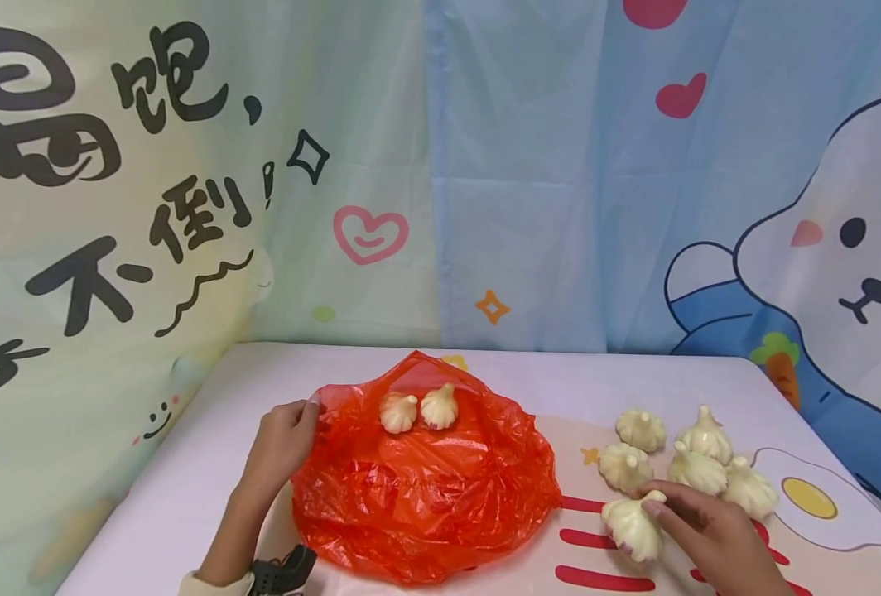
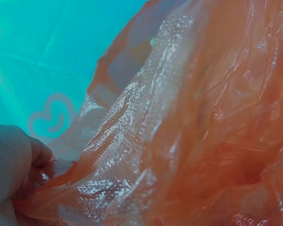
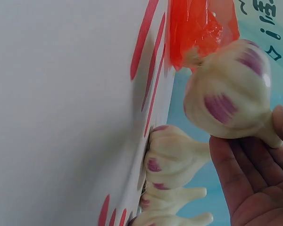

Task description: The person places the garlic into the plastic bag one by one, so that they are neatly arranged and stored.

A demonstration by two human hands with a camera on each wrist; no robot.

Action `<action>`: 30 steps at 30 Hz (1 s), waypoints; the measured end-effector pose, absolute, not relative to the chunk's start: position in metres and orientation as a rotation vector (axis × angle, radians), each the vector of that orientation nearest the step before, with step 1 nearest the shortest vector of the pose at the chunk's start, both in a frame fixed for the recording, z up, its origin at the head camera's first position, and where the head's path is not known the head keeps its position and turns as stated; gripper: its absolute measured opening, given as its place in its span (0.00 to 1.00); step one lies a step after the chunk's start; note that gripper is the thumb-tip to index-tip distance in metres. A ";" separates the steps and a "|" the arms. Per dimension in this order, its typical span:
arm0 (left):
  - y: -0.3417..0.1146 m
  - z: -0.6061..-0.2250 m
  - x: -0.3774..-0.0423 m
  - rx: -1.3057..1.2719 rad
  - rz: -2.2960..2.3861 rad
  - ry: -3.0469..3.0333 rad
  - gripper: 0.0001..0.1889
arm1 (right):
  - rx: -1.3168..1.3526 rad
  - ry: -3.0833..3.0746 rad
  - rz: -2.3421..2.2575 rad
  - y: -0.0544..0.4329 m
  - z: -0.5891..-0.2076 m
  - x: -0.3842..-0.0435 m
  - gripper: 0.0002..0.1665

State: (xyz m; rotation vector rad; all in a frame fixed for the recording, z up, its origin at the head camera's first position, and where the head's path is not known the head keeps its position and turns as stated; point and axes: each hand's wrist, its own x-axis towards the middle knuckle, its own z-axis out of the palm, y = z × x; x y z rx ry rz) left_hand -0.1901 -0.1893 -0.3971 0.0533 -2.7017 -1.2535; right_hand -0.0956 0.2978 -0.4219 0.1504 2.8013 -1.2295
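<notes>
From the head view, a printed backdrop is hanging behind the white table; a fried-egg print and red stripes are showing on the surface toward the right; five loose garlic bulbs are sitting in a cluster just beyond my right hand, crowding its far side; two paired bulbs are lying side by side against the red plastic bag, near its far edge. With my left hand I am gripping the bag's left edge, a black wrist strap showing below; with my right I am pinching one held bulb by its stem — near the bag's right side, yet apart from it.

From the left wrist view, crumpled plastic is filling most of the scene and blocking what lies behind; a heart print is showing at the left; my thumb and fingers are pressing together on a gathered fold.

From the right wrist view, several loose bulbs are sitting below the held one, which is partly covering the bag; its purple-patched body is clearing my fingertips, while thumb and fingers are gripping the stem.
</notes>
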 end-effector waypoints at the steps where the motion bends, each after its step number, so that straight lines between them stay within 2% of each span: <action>1: -0.189 -0.397 -0.190 0.055 -1.253 -2.702 0.23 | 0.156 2.802 -1.246 0.297 -0.421 -0.096 0.30; 11: -0.190 -0.396 -0.190 0.058 -1.270 -2.700 0.24 | 0.017 2.909 -1.349 0.281 -0.414 -0.103 0.26; 24: -0.190 -0.396 -0.190 0.028 -1.223 -2.691 0.24 | -0.412 2.974 -1.514 0.260 -0.407 -0.122 0.12; 30: -0.190 -0.397 -0.190 0.036 -1.224 -2.695 0.24 | -0.465 2.976 -1.507 0.251 -0.397 -0.138 0.12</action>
